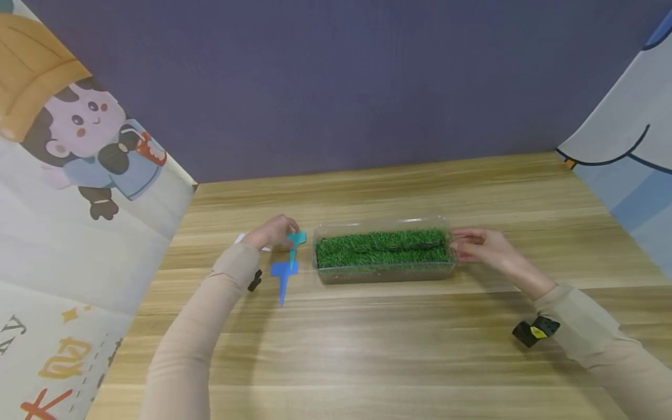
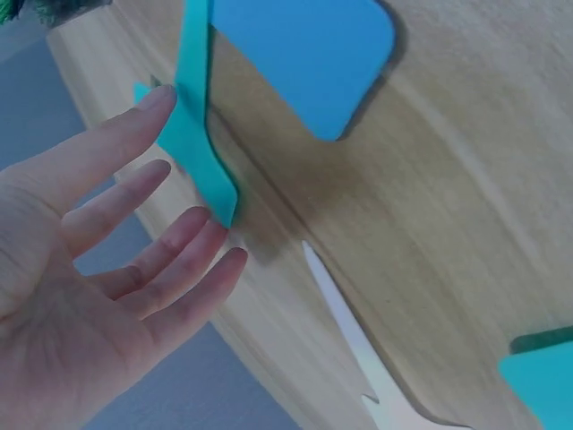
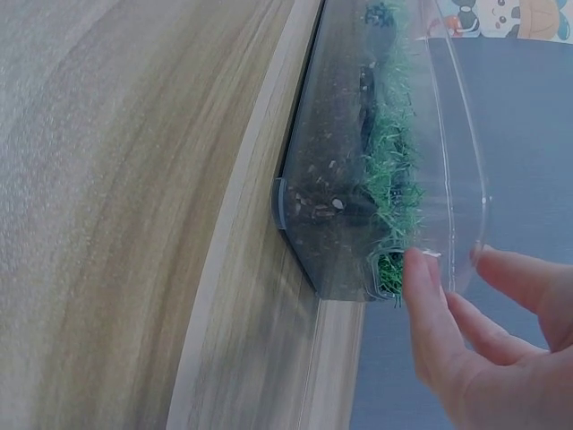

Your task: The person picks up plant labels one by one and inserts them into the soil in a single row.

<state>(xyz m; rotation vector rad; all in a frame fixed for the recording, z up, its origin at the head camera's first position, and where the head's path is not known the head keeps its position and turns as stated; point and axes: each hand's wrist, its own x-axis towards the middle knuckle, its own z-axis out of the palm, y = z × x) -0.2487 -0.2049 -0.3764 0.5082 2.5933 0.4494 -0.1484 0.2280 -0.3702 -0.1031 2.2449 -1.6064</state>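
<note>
My left hand [image 1: 273, 231] pinches the wide end of a teal T-shaped plant label [image 1: 296, 238] between thumb and fingers. The label's pointed stem overlaps a blue plant label [image 1: 283, 269] lying on the table. Beneath the left hand lies a white label [image 2: 358, 345], mostly hidden in the head view. My right hand [image 1: 485, 248] touches the right end of a clear plastic planter box [image 1: 385, 274] with its fingertips, thumb apart from the other fingers. Green artificial grass [image 1: 383, 245] fills the box, with brown soil-like material below it.
Another teal piece [image 2: 546, 385] shows at the edge of the left wrist view. The wood-grain table [image 1: 362, 338] meets a dark blue back panel [image 1: 357, 87]. Cartoon-printed panels [image 1: 94, 134] stand at both sides.
</note>
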